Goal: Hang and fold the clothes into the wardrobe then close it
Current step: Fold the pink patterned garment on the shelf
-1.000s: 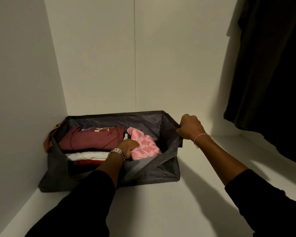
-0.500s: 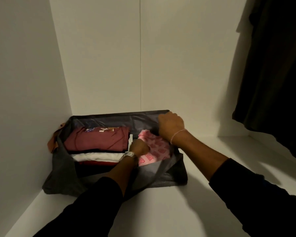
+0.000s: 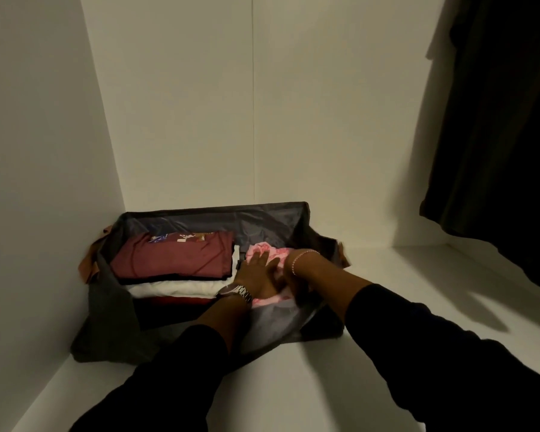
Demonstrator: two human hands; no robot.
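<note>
And the right hand [image 3: 296,283] has let go of the bin's rim and dropped down into the bin, joining the left hand [image 3: 258,274] on the pink garment [image 3: 270,254]! Both hands are inside the grey fabric bin [image 3: 113,322] now, which sits on the white wardrobe shelf [image 3: 293,385], tucked into the left back corner against the side wall. Left hand lies flat, fingers spread wide, palm pressing the pink garment down. The right hand is blurred beside it, on top of the same cloth; whether it is gripping, I cannot tell. The pink garment fills the right part of the bin, mostly covered by the two hands. Just to the left, touching, a folded stack: a maroon shirt [image 3: 175,260] on top, a white layer [image 3: 175,288] under it, more dark red below. A brown handle [image 3: 89,266] sticks out at the bin's left end. On the right, well apart, a dark garment [image 3: 496,135] hangs down, casting shadow on the shelf.
</note>
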